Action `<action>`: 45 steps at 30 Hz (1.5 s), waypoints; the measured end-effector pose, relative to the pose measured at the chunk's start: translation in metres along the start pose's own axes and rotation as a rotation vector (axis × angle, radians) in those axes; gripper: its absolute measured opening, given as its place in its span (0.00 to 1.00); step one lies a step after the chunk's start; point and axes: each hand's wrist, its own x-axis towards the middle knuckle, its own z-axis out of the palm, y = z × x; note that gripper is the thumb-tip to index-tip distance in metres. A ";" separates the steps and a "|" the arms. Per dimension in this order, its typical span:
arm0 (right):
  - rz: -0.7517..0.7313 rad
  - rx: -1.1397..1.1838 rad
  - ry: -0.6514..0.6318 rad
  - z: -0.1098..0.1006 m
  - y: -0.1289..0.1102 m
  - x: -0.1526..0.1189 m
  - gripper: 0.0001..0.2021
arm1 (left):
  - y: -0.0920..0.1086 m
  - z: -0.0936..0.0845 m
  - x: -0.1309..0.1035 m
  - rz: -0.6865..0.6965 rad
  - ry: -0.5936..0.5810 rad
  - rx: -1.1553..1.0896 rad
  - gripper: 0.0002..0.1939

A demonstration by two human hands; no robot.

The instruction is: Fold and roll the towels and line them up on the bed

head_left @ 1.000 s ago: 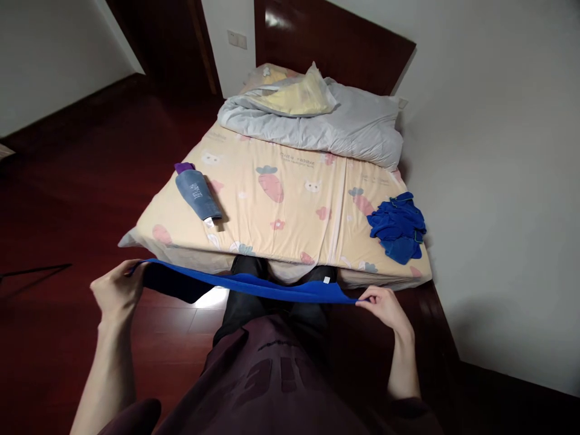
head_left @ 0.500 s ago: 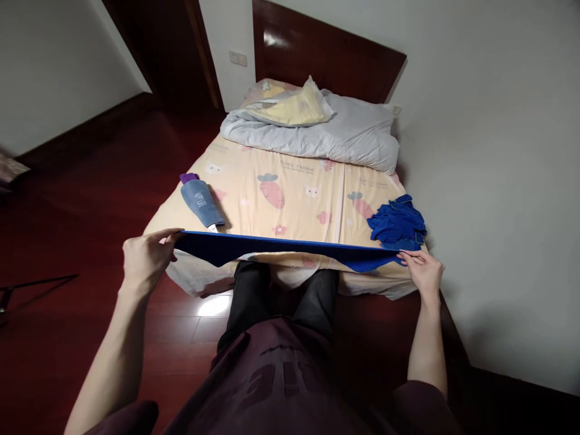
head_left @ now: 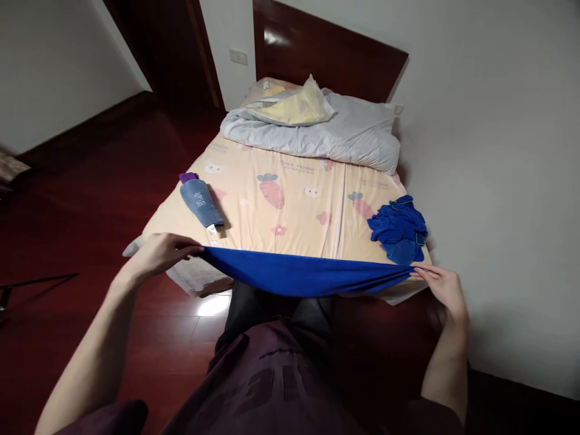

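Note:
A blue cloth [head_left: 294,272] is stretched between my two hands over the foot of the bed, its top edge nearly straight and its lower part sagging. My left hand [head_left: 165,254] pinches the left end of that edge between thumb and fingers. At the right end, my right hand [head_left: 441,284] pinches the other corner. Just beyond my right hand, a crumpled pile of blue cloths [head_left: 397,226] lies on the bed. A rolled grey-blue cloth [head_left: 202,202] with a purple piece at its far end rests on the left side of the bed.
The bed [head_left: 299,193] has a yellow patterned sheet. A grey quilt [head_left: 362,130] and a yellow pillow [head_left: 294,109] lie near the dark wooden headboard [head_left: 326,48]. A white wall [head_left: 498,181] runs along the right; a thin black stand leg [head_left: 40,281] is at far left.
Both hands have moved a little to the right and down in view, with the cloth between them. The cloth's broad blue face now shows and billows toward me.

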 end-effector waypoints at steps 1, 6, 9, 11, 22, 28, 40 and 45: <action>0.004 -0.001 -0.044 0.001 -0.001 0.013 0.29 | 0.001 0.002 0.016 0.030 -0.035 0.004 0.21; -0.083 0.002 -0.079 0.024 -0.016 0.100 0.27 | 0.017 0.004 0.108 0.150 -0.047 0.029 0.14; -0.177 -0.018 0.089 0.038 -0.035 0.152 0.24 | 0.036 -0.007 0.151 0.191 0.188 0.034 0.11; -0.252 -0.025 0.228 0.044 -0.046 0.177 0.22 | 0.049 -0.016 0.168 0.210 0.379 0.004 0.11; -0.459 0.107 0.455 0.087 0.002 0.180 0.20 | 0.029 0.016 0.169 0.484 0.711 -0.171 0.17; -0.258 0.023 0.334 0.150 0.082 0.159 0.20 | -0.041 0.113 0.157 0.378 0.414 -0.101 0.20; 0.096 -0.431 -0.022 0.209 0.155 0.100 0.10 | -0.089 0.203 0.127 0.125 0.117 0.201 0.17; 0.107 -0.621 -0.007 0.199 0.159 0.086 0.11 | -0.085 0.196 0.119 0.159 0.111 0.305 0.18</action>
